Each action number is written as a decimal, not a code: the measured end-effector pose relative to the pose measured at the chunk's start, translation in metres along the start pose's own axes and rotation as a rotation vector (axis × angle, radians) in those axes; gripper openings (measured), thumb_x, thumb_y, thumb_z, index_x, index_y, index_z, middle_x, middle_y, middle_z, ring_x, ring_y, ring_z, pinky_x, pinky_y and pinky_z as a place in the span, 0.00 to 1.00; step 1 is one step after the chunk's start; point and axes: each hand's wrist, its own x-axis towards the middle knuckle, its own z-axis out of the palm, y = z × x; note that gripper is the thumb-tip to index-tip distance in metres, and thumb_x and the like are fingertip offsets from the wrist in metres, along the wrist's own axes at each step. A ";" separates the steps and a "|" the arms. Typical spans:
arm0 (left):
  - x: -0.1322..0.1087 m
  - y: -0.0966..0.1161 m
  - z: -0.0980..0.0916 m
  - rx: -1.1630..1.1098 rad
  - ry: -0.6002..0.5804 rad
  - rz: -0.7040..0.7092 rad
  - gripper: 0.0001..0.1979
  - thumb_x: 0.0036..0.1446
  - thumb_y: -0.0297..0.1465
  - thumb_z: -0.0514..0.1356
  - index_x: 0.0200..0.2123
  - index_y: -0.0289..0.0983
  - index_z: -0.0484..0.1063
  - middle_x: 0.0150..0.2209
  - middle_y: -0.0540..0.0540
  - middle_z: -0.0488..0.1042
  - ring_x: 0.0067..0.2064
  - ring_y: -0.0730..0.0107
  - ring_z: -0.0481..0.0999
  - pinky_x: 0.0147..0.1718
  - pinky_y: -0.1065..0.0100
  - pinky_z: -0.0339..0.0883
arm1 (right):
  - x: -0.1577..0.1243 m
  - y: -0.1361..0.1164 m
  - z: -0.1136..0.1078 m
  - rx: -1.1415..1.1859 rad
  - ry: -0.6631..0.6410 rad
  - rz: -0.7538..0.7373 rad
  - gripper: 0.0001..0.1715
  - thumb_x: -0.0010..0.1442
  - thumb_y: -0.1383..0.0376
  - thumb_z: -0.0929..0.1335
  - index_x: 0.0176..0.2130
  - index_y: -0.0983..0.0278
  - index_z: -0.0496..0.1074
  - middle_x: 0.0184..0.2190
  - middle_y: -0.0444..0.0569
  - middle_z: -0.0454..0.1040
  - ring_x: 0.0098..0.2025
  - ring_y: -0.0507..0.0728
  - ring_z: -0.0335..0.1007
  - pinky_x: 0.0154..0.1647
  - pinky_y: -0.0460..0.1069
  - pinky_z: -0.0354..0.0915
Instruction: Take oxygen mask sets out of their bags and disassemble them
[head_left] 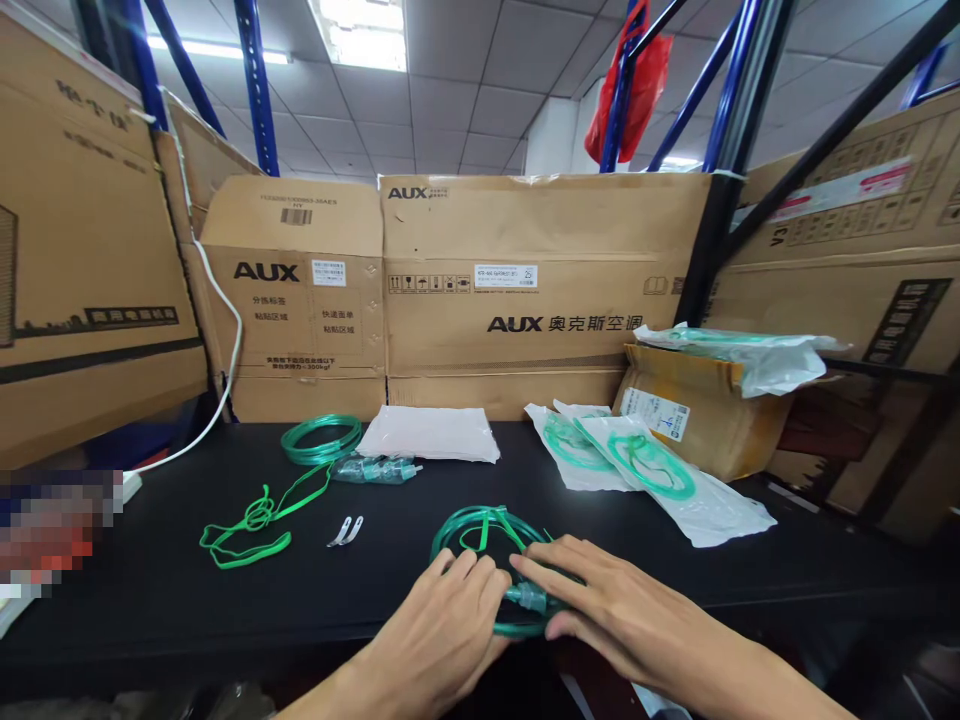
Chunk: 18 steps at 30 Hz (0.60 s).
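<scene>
Both hands are on a coil of clear green tubing (459, 522) at the front edge of the black table. My left hand (461, 605) is closed on the coil's left side, its fingers curled over the tube. My right hand (592, 595) holds the right side between thumb and outstretched fingers. A translucent connector (531, 597) shows between the hands. A green strap (484, 532) lies across the top of the coil. The hands hide much of its lower part.
Behind are another green tube coil (321, 440), clear plastic parts (379, 469), a loose green strap (255, 515), metal strips (346, 532) and a white packet (427, 433). Bagged tubing (652, 470) lies at right beside a small carton (675, 400). Large cardboard panels (540, 240) wall the back.
</scene>
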 end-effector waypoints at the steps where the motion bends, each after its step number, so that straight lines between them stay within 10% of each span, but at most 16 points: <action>1: 0.000 -0.003 -0.002 -0.012 -0.031 0.011 0.11 0.69 0.32 0.56 0.53 0.35 0.67 0.48 0.43 0.79 0.52 0.54 0.78 0.53 0.57 0.70 | 0.000 -0.001 -0.002 0.018 -0.011 -0.003 0.30 0.69 0.66 0.68 0.68 0.61 0.63 0.61 0.57 0.74 0.64 0.63 0.70 0.64 0.62 0.68; 6: -0.001 -0.016 -0.023 -0.145 -0.165 0.085 0.16 0.67 0.20 0.51 0.55 0.37 0.65 0.49 0.45 0.78 0.54 0.62 0.78 0.60 0.62 0.65 | 0.001 -0.009 -0.008 0.038 0.056 -0.004 0.27 0.71 0.68 0.65 0.67 0.57 0.65 0.60 0.53 0.75 0.62 0.61 0.72 0.63 0.59 0.69; 12: 0.011 -0.012 -0.030 -0.270 -0.266 -0.056 0.26 0.61 0.56 0.61 0.45 0.38 0.68 0.37 0.46 0.80 0.39 0.53 0.83 0.39 0.59 0.76 | 0.006 -0.012 0.005 -0.007 0.107 0.023 0.26 0.64 0.70 0.69 0.61 0.61 0.71 0.57 0.56 0.77 0.58 0.64 0.75 0.60 0.63 0.72; 18: 0.011 -0.014 -0.022 -0.175 -0.249 0.056 0.09 0.74 0.36 0.52 0.43 0.38 0.67 0.38 0.48 0.78 0.37 0.59 0.81 0.37 0.63 0.73 | 0.008 -0.014 0.010 -0.074 0.106 -0.019 0.23 0.65 0.68 0.69 0.59 0.62 0.71 0.56 0.57 0.78 0.58 0.65 0.75 0.58 0.63 0.73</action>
